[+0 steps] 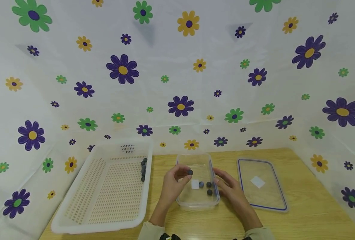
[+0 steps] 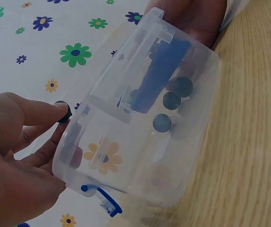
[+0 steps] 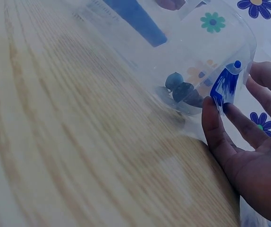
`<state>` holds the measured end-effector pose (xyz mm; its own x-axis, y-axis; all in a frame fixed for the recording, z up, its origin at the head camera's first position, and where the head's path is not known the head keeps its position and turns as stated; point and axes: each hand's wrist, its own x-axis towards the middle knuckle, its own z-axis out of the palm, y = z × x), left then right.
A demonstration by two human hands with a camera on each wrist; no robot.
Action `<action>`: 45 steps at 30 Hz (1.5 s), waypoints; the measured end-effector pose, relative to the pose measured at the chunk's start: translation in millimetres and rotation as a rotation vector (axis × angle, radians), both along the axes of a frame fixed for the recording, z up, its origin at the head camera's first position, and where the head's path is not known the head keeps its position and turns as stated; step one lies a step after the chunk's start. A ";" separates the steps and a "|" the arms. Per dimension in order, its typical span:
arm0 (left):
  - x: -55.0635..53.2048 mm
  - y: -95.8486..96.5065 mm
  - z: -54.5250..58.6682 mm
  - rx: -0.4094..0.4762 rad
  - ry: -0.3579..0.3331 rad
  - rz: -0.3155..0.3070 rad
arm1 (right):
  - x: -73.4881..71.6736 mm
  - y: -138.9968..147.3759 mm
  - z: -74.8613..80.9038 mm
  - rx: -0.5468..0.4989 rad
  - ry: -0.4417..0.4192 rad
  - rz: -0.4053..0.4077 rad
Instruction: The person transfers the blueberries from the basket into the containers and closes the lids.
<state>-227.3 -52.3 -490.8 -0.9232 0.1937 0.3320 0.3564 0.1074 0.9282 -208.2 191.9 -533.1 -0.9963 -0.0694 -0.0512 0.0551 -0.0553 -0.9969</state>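
Observation:
My left hand point(image 1: 172, 183) pinches a dark blueberry point(image 1: 190, 172) between thumb and fingers, above the left side of a clear plastic food container point(image 1: 195, 203). Inside the container lie three blueberries point(image 2: 172, 100) toward its right side, near a white square point(image 1: 195, 184). At the container's right side, my right hand point(image 1: 230, 188) holds the wall; in the right wrist view its thumb and fingers are around the blue-trimmed latch point(image 3: 226, 84). The container stands without its lid on the wooden table point(image 1: 165, 223).
To the left stands a large white slotted basket point(image 1: 117, 190), with several blueberries point(image 1: 143, 170) along its right wall. The clear lid with a blue seal point(image 1: 263, 195) lies flat at the right. A flower-print sheet point(image 1: 153, 90) hangs behind and at both sides.

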 end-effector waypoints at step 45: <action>34.5 -86.2 115.6 -0.179 0.099 0.068 | -0.7 2.3 -3.9 -0.025 0.045 0.029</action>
<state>-192.7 -138.4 -375.2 -0.9006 0.1962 0.3880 0.4315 0.2939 0.8529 -208.9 194.2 -537.0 -0.9951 -0.0993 -0.0042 0.0121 -0.0794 -0.9968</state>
